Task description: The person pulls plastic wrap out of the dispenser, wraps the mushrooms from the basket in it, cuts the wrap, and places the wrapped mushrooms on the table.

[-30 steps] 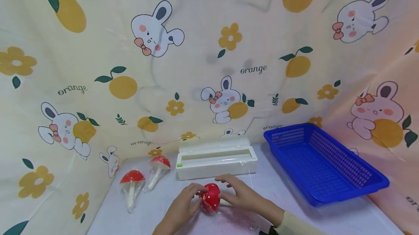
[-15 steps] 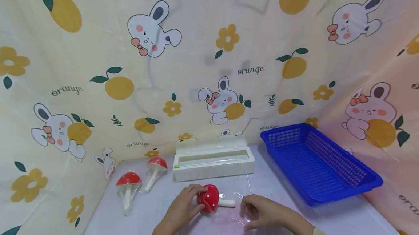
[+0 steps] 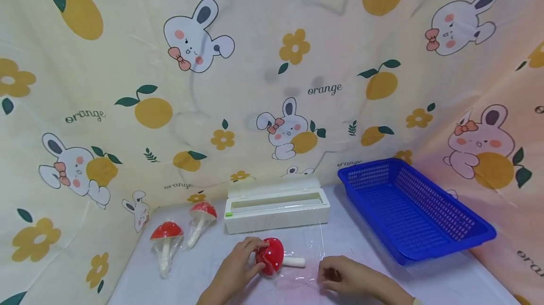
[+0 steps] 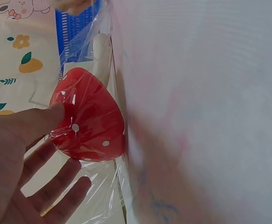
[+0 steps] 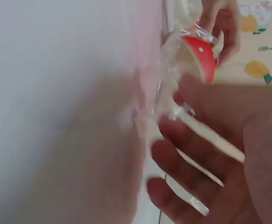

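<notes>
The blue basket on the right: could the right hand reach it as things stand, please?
Probably yes: the right hand pinches the plastic wrap, but bare table lies between it and the blue basket.

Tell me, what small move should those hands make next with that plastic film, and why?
Probably the right hand should fold the loose cling film over the white stem. The left hand holds the red mushroom cap, already under film, while the stem still pokes out onto the flat sheet.
</notes>
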{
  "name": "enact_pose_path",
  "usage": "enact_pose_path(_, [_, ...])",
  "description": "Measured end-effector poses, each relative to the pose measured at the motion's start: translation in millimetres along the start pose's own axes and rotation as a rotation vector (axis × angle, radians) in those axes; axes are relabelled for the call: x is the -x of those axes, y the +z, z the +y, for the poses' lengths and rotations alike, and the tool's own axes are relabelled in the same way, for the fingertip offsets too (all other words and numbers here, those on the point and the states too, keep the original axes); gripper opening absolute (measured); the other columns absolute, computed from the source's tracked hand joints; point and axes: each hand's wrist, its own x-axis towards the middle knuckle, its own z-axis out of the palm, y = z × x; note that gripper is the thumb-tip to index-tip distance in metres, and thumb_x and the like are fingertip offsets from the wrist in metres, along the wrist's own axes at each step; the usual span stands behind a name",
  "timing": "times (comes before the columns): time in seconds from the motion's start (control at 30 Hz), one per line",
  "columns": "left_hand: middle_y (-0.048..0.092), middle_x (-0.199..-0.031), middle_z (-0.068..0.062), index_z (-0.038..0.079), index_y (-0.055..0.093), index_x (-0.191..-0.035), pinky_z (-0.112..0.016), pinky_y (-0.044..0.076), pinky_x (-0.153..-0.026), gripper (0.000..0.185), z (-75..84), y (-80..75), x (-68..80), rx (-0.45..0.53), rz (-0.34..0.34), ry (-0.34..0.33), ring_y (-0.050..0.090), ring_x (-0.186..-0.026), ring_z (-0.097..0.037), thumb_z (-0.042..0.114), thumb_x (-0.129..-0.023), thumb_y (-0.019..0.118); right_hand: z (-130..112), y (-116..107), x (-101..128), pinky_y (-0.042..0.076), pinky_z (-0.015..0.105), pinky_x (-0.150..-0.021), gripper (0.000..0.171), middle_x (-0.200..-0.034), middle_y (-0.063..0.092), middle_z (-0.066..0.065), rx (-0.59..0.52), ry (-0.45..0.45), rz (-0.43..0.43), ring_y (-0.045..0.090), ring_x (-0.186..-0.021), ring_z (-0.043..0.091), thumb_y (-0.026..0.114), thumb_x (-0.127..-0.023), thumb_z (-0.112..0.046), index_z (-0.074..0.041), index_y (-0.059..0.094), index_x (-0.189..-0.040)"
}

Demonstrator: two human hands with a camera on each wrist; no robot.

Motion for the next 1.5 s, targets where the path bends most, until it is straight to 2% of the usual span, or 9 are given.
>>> enact_pose_path(0.37, [0.063, -0.136, 0.005, 0.029, 0.066, -0.133, -0.045, 0.060, -0.101, 0.048, -4.5, 3.7, -1.6, 0.024, 0.035, -0.005, 0.061, -0.127, -0.022, 0.025, -0.091, 0.088, 15, -2, -37, 0.051, 0.022, -0.057, 0.017, -0.076, 0.061, -0.011, 0.017, 0.115, 0.426, 0.054, -0.067, -0.003, 0.080, -0.095, -0.005, -0.016, 0.067, -0.094])
enact_pose_path(0.57, [0.063, -0.135, 0.007, 0.031, 0.066, -0.133, -0.043, 0.061, -0.098, 0.047, -5.8, 4.5, -2.4, 0.042, 0.035, -0.014, 0.061, -0.126, -0.021, 0.026, -0.091, 0.088, 26, 11, -59, 0.049, 0.021, -0.058, 0.022, -0.075, 0.056, -0.011, 0.012, 0.221, 0.520, 0.050, -0.067, -0.002, 0.081, -0.091, 0.001, -0.012, 0.064, -0.091])
enact_pose_path(0.7, [0.063, -0.135, 0.009, 0.032, 0.065, -0.133, -0.041, 0.061, -0.097, 0.047, -9.0, 5.1, -2.3, 0.047, 0.047, -0.015, 0.061, -0.124, -0.019, 0.026, -0.092, 0.087, 29, 17, -73, 0.050, 0.021, -0.059, 0.023, -0.074, 0.061, -0.009, 0.007, 0.251, 0.504, 0.053, -0.067, -0.002, 0.083, -0.088, 0.003, -0.011, 0.066, -0.088])
enact_pose_path(0.83, [0.062, -0.135, 0.008, 0.030, 0.064, -0.133, -0.037, 0.061, -0.095, 0.046, -11.7, 5.3, -1.6, 0.039, 0.068, 0.012, 0.061, -0.121, -0.017, 0.024, -0.093, 0.086, 28, 22, -81, 0.056, 0.022, -0.064, 0.015, -0.078, 0.071, -0.006, -0.016, 0.268, 0.420, 0.061, -0.070, -0.002, 0.083, -0.091, 0.000, -0.010, 0.072, -0.087])
enact_pose_path(0.97, [0.062, -0.135, 0.007, 0.029, 0.064, -0.135, -0.034, 0.060, -0.092, 0.046, -13.0, 4.4, -1.4, 0.047, 0.090, 0.037, 0.062, -0.118, -0.017, 0.021, -0.094, 0.085, 24, 26, -83, 0.058, 0.025, -0.069, 0.006, -0.084, 0.075, -0.007, 0.036, 0.253, 0.336, 0.064, -0.076, -0.001, 0.078, -0.098, -0.007, -0.009, 0.079, -0.092])
enact_pose_path(1.07, [0.063, -0.134, 0.006, 0.027, 0.064, -0.135, -0.034, 0.060, -0.090, 0.047, -12.9, 4.3, -1.5, 0.051, 0.127, 0.059, 0.064, -0.117, -0.020, 0.019, -0.094, 0.084, 21, 28, -81, 0.058, 0.029, -0.077, 0.008, -0.090, 0.075, -0.008, 0.103, 0.208, 0.264, 0.066, -0.085, 0.003, 0.079, -0.099, -0.018, -0.011, 0.081, -0.095])
enact_pose_path(1.23, [0.065, -0.136, 0.002, 0.022, 0.064, -0.137, -0.041, 0.061, -0.092, 0.048, -12.7, 5.4, -2.5, 0.013, 0.196, 0.083, 0.065, -0.119, -0.027, 0.017, -0.093, 0.085, 19, 30, -80, 0.052, 0.032, -0.087, 0.026, -0.100, 0.065, -0.010, 0.177, 0.169, 0.165, 0.058, -0.098, 0.008, 0.093, -0.084, -0.034, -0.016, 0.082, -0.099])
enact_pose_path(1.33, [0.066, -0.137, 0.001, 0.022, 0.063, -0.139, -0.044, 0.061, -0.092, 0.050, -12.6, 7.2, -4.3, -0.004, 0.201, 0.055, 0.065, -0.119, -0.025, 0.021, -0.094, 0.084, 20, 31, -81, 0.049, 0.028, -0.083, 0.029, -0.098, 0.062, -0.010, 0.194, 0.162, 0.156, 0.053, -0.095, 0.005, 0.097, -0.080, -0.028, -0.016, 0.081, -0.100])
enact_pose_path(1.5, [0.068, -0.134, 0.002, 0.021, 0.063, -0.140, -0.041, 0.060, -0.088, 0.048, -10.6, 10.7, -9.1, -0.009, 0.209, 0.003, 0.066, -0.112, -0.019, 0.026, -0.096, 0.083, 20, 29, -82, 0.051, 0.025, -0.075, 0.030, -0.093, 0.064, -0.009, 0.148, 0.180, 0.149, 0.055, -0.085, 0.001, 0.092, -0.085, -0.014, -0.010, 0.074, -0.109])
